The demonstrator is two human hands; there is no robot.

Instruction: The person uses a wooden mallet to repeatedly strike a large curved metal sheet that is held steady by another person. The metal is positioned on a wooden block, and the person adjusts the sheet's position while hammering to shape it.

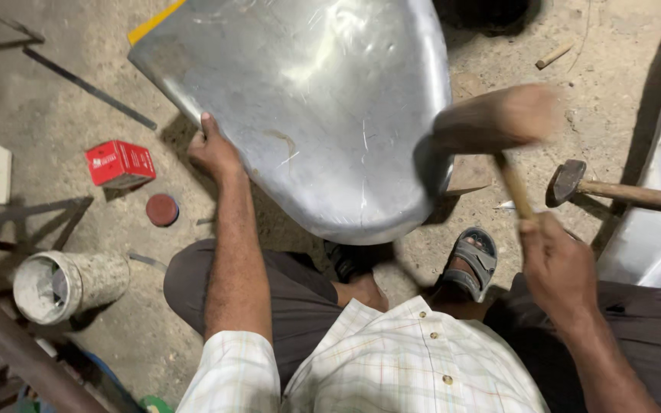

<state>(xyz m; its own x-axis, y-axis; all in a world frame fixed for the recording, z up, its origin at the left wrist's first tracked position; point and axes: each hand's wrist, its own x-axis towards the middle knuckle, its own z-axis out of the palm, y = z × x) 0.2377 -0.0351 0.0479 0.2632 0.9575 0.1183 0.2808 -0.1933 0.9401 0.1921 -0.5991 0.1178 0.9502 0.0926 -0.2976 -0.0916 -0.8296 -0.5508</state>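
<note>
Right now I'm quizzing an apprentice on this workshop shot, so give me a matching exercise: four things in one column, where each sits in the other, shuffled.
Things:
1. left hand
2. right hand
3. red box
4. steel hammer

Places:
A. lying on the ground at the right
B. gripping a wooden mallet's handle
C. on the ground left of the metal sheet
D. holding the sheet's left edge

Pairs: 1-D, 2-B, 3-C, 4-A

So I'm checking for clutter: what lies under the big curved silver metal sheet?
Under the curved silver metal sheet: a sandalled foot pokes out, plus a yellow strip. Anything further beneath is covered.
</note>
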